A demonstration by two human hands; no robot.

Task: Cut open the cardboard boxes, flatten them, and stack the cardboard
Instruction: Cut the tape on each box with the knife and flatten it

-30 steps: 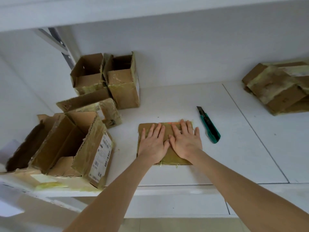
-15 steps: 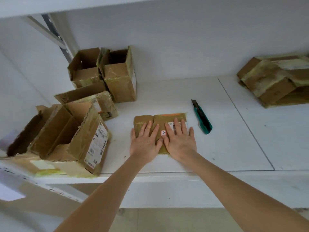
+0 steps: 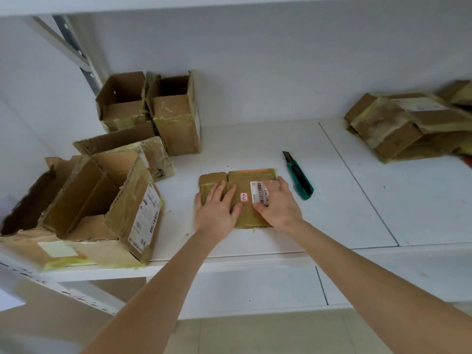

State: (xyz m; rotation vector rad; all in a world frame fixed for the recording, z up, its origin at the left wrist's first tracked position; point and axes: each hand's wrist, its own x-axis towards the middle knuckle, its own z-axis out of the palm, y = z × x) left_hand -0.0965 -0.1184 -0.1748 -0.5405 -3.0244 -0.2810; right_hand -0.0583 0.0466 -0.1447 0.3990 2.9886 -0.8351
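Note:
A flattened brown cardboard piece (image 3: pixel 238 181) with a white barcode label and a small red-edged sticker lies on the white shelf (image 3: pixel 332 213) in the middle. My left hand (image 3: pixel 215 209) presses flat on its left half, fingers straight. Over the right half, my right hand (image 3: pixel 277 204) lies flat and partly covers the barcode label. A green box cutter (image 3: pixel 298 177) with its blade out lies on the shelf just right of the cardboard, untouched. A stack of flattened cardboard (image 3: pixel 406 123) sits at the far right.
Two open upright boxes (image 3: pixel 150 111) stand at the back left against the wall. A large opened box (image 3: pixel 102 200) lies on its side at the left front, with a loose flap piece (image 3: pixel 122 144) behind it. The shelf edge runs just below my wrists.
Both hands slid back toward me over the cardboard, uncovering its far edge, the barcode label and the small sticker. The cutter has not moved.

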